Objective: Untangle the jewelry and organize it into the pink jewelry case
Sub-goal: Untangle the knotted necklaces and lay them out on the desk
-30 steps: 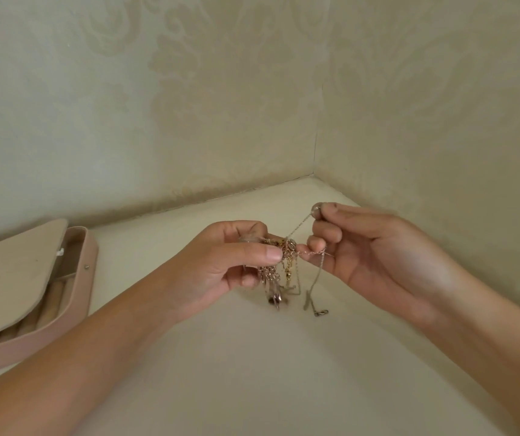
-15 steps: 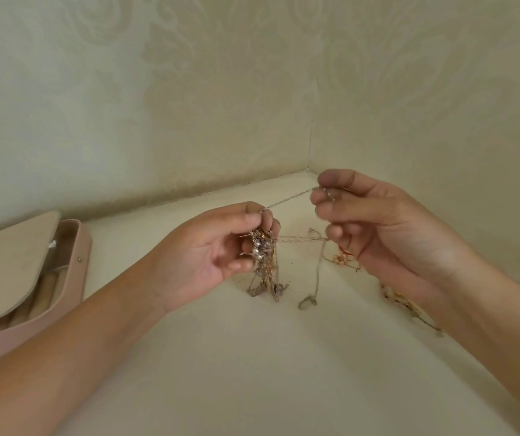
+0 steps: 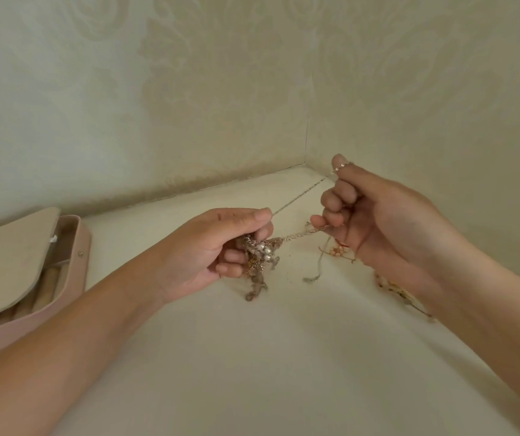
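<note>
The left hand (image 3: pixel 208 250) curls its fingers around a tangled clump of jewelry (image 3: pixel 260 256) held above the table (image 3: pixel 284 357). The right hand (image 3: pixel 375 215) pinches a thin chain (image 3: pixel 299 196) stretched taut from the clump. More jewelry (image 3: pixel 340 250) lies under the right hand. The pink case (image 3: pixel 63 297) sits far left, lid half open.

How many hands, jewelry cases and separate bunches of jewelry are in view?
Hands: 2, left hand and right hand
Pink jewelry case: 1
Jewelry bunches: 2, the tangle gripped by the left hand with its chain pinched by the right hand, and loose pieces on the surface behind the right hand
Total: 5
</note>
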`<state>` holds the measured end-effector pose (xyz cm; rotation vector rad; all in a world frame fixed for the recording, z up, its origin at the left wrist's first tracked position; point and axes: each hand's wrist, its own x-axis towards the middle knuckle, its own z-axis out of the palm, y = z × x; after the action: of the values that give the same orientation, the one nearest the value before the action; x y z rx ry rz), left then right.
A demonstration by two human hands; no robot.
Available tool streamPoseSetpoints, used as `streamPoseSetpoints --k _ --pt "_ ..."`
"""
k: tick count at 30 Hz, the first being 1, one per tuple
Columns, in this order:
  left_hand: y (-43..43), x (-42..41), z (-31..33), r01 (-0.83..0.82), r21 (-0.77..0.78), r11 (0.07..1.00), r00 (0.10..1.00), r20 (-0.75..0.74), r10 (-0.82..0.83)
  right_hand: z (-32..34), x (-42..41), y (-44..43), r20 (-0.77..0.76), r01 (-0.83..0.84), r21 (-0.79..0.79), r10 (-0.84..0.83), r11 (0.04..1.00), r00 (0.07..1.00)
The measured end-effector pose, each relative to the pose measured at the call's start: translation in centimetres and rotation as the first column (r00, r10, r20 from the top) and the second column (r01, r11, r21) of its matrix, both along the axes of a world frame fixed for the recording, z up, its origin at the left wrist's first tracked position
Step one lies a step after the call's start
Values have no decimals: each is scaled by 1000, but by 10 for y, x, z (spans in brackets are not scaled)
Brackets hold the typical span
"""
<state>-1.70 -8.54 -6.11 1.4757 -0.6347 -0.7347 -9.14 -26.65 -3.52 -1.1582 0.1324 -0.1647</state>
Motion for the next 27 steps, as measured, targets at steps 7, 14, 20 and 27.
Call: streamPoseSetpoints --k 7,14,20,27 --pt "3 5 0 11 -140 990 997 -76 -22 -4 1 -11 27 37 -169 -33 985 999" --pt "-1 3 2 -92 -17 996 993 -78 91 -5 1 -20 -12 76 -382 -87 921 996" --pt "1 8 -2 -52 1 999 992 -112 51 5 1 -18 -136 13 -28 -17 1000 991" --pt "16 24 3 -120 38 992 989 -78 123 17 -7 -28 -213 -139 -612 6 779 977"
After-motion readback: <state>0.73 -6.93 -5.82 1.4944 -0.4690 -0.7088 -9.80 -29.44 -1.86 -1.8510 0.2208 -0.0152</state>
